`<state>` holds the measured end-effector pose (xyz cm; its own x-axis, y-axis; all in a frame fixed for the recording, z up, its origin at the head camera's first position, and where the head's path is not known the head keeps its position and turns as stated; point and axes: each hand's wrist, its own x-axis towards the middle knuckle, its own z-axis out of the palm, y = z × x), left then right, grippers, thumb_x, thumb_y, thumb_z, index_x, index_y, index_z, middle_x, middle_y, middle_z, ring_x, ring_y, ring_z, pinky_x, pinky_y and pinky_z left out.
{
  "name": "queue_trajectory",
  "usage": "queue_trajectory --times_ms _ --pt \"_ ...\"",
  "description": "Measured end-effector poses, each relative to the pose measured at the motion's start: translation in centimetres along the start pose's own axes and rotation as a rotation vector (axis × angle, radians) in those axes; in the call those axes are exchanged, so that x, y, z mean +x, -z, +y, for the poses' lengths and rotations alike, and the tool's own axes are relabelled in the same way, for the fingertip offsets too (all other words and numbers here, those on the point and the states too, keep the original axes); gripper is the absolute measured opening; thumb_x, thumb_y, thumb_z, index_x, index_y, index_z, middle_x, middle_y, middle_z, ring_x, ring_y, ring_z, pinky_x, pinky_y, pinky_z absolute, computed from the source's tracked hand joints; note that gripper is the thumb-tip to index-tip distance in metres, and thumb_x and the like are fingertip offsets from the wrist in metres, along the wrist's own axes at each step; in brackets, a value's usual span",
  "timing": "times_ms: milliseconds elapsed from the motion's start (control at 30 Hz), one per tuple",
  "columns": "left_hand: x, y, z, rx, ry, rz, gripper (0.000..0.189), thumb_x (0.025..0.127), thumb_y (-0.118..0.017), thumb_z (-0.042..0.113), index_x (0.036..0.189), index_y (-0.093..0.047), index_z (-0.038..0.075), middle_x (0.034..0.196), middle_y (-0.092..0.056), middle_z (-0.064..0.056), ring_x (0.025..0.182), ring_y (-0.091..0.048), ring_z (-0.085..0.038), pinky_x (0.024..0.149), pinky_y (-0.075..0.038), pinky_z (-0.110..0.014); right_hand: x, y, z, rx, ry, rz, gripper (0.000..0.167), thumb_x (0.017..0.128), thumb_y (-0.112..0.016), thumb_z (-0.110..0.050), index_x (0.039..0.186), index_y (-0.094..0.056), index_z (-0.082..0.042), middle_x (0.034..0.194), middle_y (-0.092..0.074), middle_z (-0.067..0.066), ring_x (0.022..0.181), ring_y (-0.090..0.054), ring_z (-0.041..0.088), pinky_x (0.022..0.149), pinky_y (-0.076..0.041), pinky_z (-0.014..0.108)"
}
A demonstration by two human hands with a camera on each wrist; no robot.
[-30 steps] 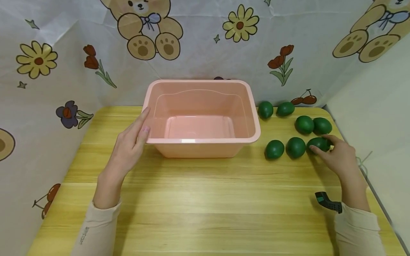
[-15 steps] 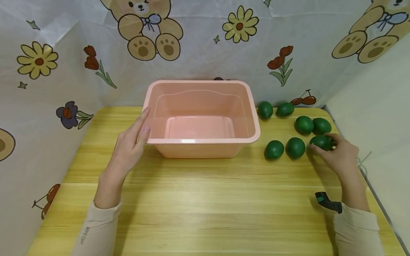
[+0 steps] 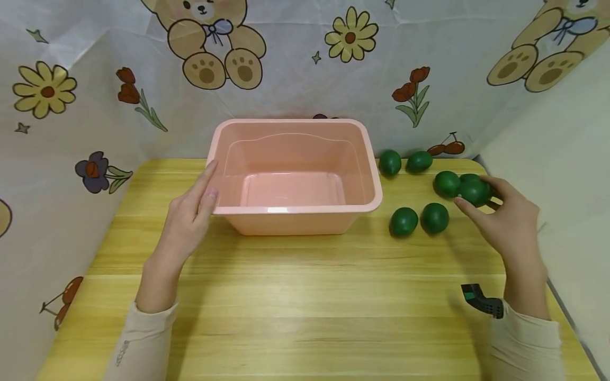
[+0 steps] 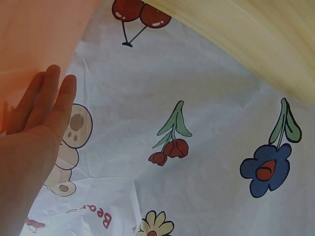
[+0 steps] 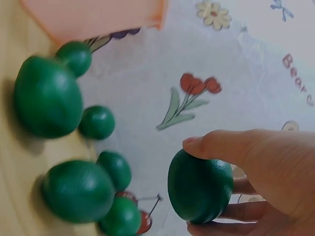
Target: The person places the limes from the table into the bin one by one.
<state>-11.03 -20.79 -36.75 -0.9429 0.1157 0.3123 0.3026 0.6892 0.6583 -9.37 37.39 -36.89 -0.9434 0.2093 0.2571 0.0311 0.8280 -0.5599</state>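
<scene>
My right hand (image 3: pixel 517 222) pinches a dark green lime (image 3: pixel 475 191) between thumb and fingers, lifted clear of the table. In the right wrist view the thumb lies over the near side of the held lime (image 5: pixel 199 189), with fingers behind it. Left of it, other limes (image 5: pixel 78 191) sit on the wood. A pink plastic basin (image 3: pixel 295 210) stands at the middle back, its inside bare. My left hand (image 3: pixel 187 217) rests against its left rim with fairly straight fingers. In the left wrist view those fingers (image 4: pixel 47 98) lie along the basin's outer wall (image 4: pixel 44 34).
Two limes (image 3: pixel 403 221) (image 3: pixel 434 218) lie in front, right of the basin. More limes (image 3: pixel 447 184) (image 3: pixel 389 163) lie farther back; one is partly hidden by the held lime. A patterned cloth (image 3: pixel 286 63) hangs behind the wooden table (image 3: pixel 305 296). A dark strap piece (image 3: pixel 481 301) sticks out at my right wrist.
My right hand has taken hold of the lime at the far right of the front row and raised it up and back. The left hand keeps its place on the basin. The view shifted slightly.
</scene>
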Motion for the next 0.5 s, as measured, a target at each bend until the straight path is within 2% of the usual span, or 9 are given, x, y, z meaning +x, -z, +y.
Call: queue_trajectory --times_ms 67,200,233,400,500 --pt "-0.1 0.2 -0.1 0.002 0.003 0.004 0.054 0.112 -0.044 0.036 0.165 -0.034 0.041 0.163 -0.046 -0.012 0.145 -0.050 -0.041 0.114 -0.040 -0.066 0.1 -0.2 -1.3 0.016 0.014 0.013 0.069 0.092 -0.081 -0.033 0.151 -0.056 -0.005 0.139 -0.064 0.024 0.109 -0.052 0.001 0.083 -0.036 -0.003" --pt "-0.2 0.4 -0.2 0.005 -0.007 0.012 0.054 0.112 -0.044 0.034 0.165 -0.035 0.039 0.162 -0.047 -0.013 0.143 -0.051 -0.042 0.113 -0.041 -0.066 -0.1 -0.3 -4.4 0.039 0.042 0.031 0.071 0.091 -0.083 -0.034 0.153 -0.056 -0.012 0.141 -0.065 0.021 0.115 -0.059 0.018 0.087 -0.037 -0.001" --pt "-0.2 0.3 -0.2 0.003 -0.010 0.011 0.054 0.112 -0.044 0.034 0.165 -0.035 0.038 0.162 -0.048 -0.014 0.143 -0.051 -0.042 0.113 -0.041 -0.066 -0.3 -0.3 -5.2 0.047 0.053 0.042 0.071 0.090 -0.084 -0.033 0.153 -0.057 -0.014 0.140 -0.066 0.019 0.115 -0.059 0.017 0.087 -0.038 -0.001" --pt "-0.1 0.0 -0.1 0.000 -0.016 0.004 0.054 0.113 -0.043 0.036 0.166 -0.035 0.037 0.162 -0.048 -0.014 0.143 -0.051 -0.042 0.113 -0.041 -0.066 -0.7 -0.4 -9.3 0.145 0.128 0.077 0.066 0.087 -0.087 -0.026 0.148 -0.062 -0.020 0.134 -0.069 0.011 0.104 -0.053 -0.013 0.085 -0.040 0.001" --pt "0.0 0.0 -0.1 0.010 -0.020 0.011 0.054 0.113 -0.043 0.036 0.166 -0.034 0.037 0.162 -0.047 -0.013 0.144 -0.051 -0.042 0.113 -0.041 -0.066 -0.7 -1.0 -11.7 0.183 0.177 0.090 0.065 0.085 -0.088 -0.025 0.146 -0.064 -0.020 0.133 -0.070 0.007 0.108 -0.055 -0.011 0.086 -0.042 0.001"
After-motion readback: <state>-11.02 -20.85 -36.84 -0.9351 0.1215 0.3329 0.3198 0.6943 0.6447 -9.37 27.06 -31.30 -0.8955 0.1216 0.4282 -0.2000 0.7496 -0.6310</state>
